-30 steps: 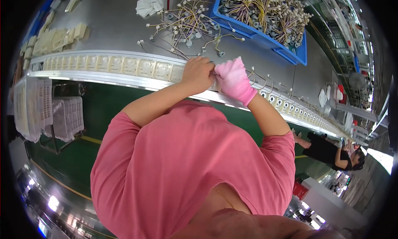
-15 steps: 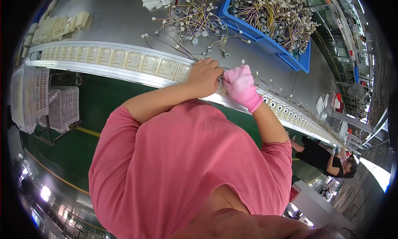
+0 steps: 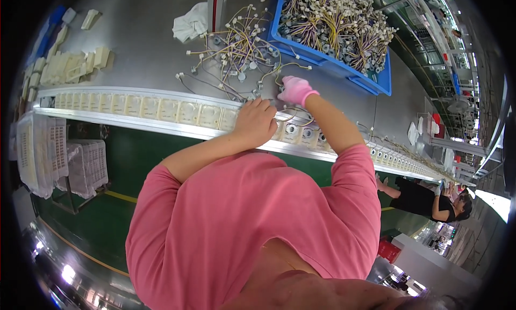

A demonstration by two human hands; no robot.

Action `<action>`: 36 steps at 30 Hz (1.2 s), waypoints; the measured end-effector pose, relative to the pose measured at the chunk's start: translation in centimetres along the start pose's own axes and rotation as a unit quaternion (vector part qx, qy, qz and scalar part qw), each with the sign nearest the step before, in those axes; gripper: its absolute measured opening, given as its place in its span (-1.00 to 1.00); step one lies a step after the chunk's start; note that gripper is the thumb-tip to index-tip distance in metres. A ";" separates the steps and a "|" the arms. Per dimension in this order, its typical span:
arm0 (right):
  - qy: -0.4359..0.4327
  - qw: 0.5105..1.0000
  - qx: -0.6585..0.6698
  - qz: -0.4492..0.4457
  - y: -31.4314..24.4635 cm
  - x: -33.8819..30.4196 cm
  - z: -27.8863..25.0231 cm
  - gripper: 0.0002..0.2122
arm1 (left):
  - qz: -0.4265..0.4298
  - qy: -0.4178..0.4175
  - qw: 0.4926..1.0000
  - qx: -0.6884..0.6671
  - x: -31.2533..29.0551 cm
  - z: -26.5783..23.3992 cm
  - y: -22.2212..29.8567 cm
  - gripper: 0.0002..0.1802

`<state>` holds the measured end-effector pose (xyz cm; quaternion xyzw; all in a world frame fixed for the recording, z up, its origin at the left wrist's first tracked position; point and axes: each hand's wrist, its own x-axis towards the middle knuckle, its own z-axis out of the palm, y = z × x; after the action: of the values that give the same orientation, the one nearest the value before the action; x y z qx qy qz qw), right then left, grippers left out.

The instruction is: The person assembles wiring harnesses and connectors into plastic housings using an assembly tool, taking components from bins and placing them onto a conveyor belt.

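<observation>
Possibly we're risking snags: our right hand [image 3: 296, 91], gloved fingers curled, is hovering beside tangled wire leads [image 3: 242, 54] on the counter [image 3: 145, 57]; our left hand [image 3: 256, 123], fingers bent, is covering cream housings [image 3: 164, 110]. Whether they're holding anything, we cannot tell.

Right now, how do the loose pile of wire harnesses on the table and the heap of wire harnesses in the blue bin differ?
The loose pile is small, while the binned heap is much larger. The loose pile spreads thinly, with grey tabletop showing between its strands; the binned heap is packed densely within the blue bin. Both show thin wires, white connectors and grey round parts.
</observation>
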<state>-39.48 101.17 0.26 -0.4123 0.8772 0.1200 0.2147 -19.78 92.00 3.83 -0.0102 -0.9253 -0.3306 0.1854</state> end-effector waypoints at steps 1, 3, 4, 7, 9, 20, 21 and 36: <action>0.029 0.999 -0.022 -0.024 0.5 1.1 1.6 -0.63 | 0.005 0.001 1.000 0.004 0.0 0.0 0.0 -0.88; 0.065 0.997 -0.004 -0.051 0.1 1.2 0.8 -0.69 | 0.008 -0.005 1.000 -0.013 -0.1 0.0 -0.2 -0.88; 0.080 0.995 0.050 -0.016 0.4 1.1 0.2 -0.70 | 0.012 -0.005 1.000 -0.009 0.0 0.1 -0.4 -0.88; 0.151 0.961 0.231 0.020 -0.8 -1.9 -6.2 -0.64 | -0.046 0.020 0.981 -0.185 0.8 0.1 -1.3 -0.83; 0.206 0.929 0.304 -0.052 -1.8 -4.5 -8.8 -0.55 | -0.178 -0.005 0.881 -0.439 2.2 0.7 -2.4 -0.70; 0.264 0.905 0.326 -0.066 -9.3 -11.4 -6.4 -0.63 | -0.212 -0.078 0.851 -0.475 2.5 -4.8 -4.5 -0.64; 0.255 0.908 0.321 -0.089 -9.7 -11.5 -5.9 -0.70 | -0.177 -0.092 0.906 -0.373 1.9 -5.3 -4.5 -0.66; 0.190 0.963 0.072 -0.176 -10.0 -11.7 -3.6 -0.76 | 0.064 -0.124 0.989 -0.054 0.5 -5.9 -5.5 -0.78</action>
<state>-26.08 101.30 8.70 -0.5592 0.8216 -0.0637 0.0908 -19.04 84.05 4.86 -0.1203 -0.9194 -0.3636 0.0893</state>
